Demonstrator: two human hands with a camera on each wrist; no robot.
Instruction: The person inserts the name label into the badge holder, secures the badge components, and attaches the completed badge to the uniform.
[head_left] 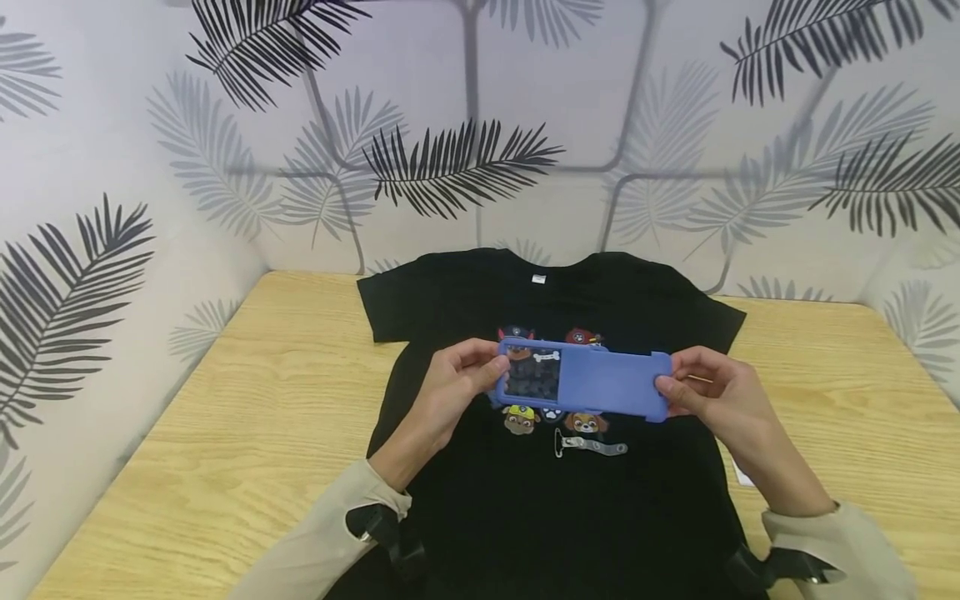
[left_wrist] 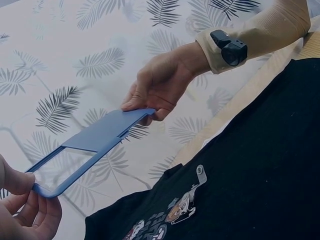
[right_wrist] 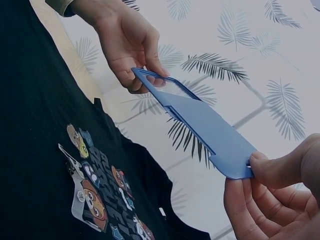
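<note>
Between both hands, above a black T-shirt (head_left: 465, 500), hangs a blue badge holder (head_left: 607, 381) with a clear window at its left part and a solid panel at its right. My left hand (head_left: 457, 383) pinches its left end between thumb and fingers; in the left wrist view the thumb lies over the frame's corner. The right hand (head_left: 723, 400) pinches the opposite end, thumb on the near face. The panel sticks out past the frame, as the right wrist view shows. A badge clip (head_left: 592, 447) with a clear strap lies on the shirt below the holder.
The shirt lies spread on a light wooden table (head_left: 225, 417), with cartoon dog faces (head_left: 520, 421) printed on its chest. A white piece (head_left: 742, 475) shows at the shirt's right edge. Leaf-patterned fabric (head_left: 480, 83) hangs behind the table.
</note>
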